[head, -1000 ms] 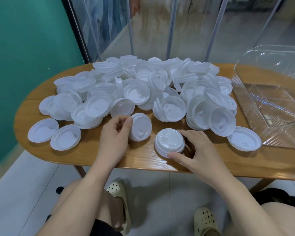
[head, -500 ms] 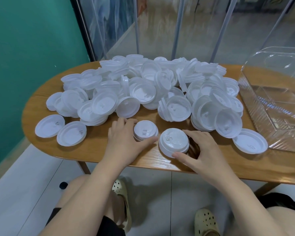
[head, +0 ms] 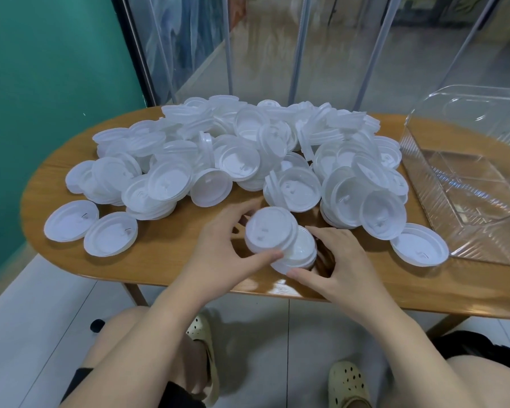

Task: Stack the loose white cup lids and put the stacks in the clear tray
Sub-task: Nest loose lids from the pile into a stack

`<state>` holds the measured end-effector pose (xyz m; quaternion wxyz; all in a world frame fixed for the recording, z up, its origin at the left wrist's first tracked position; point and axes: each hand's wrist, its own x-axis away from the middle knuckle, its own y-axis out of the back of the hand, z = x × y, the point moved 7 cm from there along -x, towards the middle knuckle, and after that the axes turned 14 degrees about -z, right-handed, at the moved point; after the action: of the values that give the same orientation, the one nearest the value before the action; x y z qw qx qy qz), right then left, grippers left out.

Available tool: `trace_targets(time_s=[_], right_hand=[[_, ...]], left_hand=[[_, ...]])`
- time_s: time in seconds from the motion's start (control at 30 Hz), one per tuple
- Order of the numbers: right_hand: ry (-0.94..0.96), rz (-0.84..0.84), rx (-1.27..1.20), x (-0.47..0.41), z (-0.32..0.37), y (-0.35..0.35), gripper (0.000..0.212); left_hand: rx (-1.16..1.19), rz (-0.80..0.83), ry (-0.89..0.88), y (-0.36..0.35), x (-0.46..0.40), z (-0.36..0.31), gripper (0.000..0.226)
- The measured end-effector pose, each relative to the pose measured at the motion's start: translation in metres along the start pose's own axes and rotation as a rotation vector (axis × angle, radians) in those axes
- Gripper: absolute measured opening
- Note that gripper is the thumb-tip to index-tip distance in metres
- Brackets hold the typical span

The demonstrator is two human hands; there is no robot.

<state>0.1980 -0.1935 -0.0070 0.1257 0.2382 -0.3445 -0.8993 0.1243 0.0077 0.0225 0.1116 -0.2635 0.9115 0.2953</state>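
1. Our left hand (head: 218, 248) pinches a white lid (head: 270, 229), tilted over the small stack (head: 299, 254).
2. Our right hand (head: 333, 260) curls around that stack, which sits near the front edge of the wooden table (head: 165, 260).
3. The loose lid pile (head: 248, 154) spreads behind them.
4. The clear tray (head: 465, 184) stands at the right, apart from the stack.

Your lids (head: 236, 160) are plain white, heaped at 12 o'clock on the honey-brown, wood-grained table (head: 165, 260). At 3 o'clock, the tray (head: 465, 184) is colourless with ribbed walls. The wall (head: 42, 83) at 10 o'clock is teal.
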Motion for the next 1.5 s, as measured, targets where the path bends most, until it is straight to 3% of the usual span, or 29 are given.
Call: trace_targets(time_s=[0.23, 0.47, 0.73, 0.83, 0.9, 1.03, 1.17, 1.3, 1.5], right_hand=[[-0.029, -0.004, 0.027, 0.001, -0.002, -0.001, 0.106], [-0.03, -0.003, 0.013, 0.001, 0.0, -0.001, 0.089], [-0.052, -0.003, 0.008, 0.001, -0.005, -0.002, 0.093], [-0.046, -0.007, 0.007, 0.001, -0.005, -0.002, 0.09], [-0.046, -0.004, 0.007, 0.001, -0.005, -0.001, 0.088], [-0.035, 0.003, -0.006, 0.0, -0.003, -0.002, 0.092], [-0.028, 0.011, 0.01, 0.001, -0.003, -0.002, 0.089], [-0.028, 0.019, 0.021, 0.001, -0.003, -0.002, 0.088], [-0.017, 0.017, 0.032, 0.001, -0.003, -0.001, 0.082]], left_hand=[[-0.001, 0.141, -0.063, -0.025, 0.006, -0.006, 0.064], [0.009, 0.152, -0.027, -0.031, 0.004, 0.0, 0.074], [-0.024, 0.187, -0.006, -0.038, 0.003, 0.003, 0.081], [-0.015, 0.202, 0.0, -0.039, 0.003, 0.005, 0.068], [-0.006, 0.191, 0.004, -0.04, 0.002, 0.007, 0.062], [0.035, 0.161, 0.022, -0.04, 0.002, 0.008, 0.073], [-0.044, 0.156, -0.066, -0.034, -0.002, 0.007, 0.07], [-0.037, -0.077, -0.05, -0.01, -0.021, 0.009, 0.05], [0.033, -0.062, 0.058, -0.023, -0.047, 0.019, 0.095]])
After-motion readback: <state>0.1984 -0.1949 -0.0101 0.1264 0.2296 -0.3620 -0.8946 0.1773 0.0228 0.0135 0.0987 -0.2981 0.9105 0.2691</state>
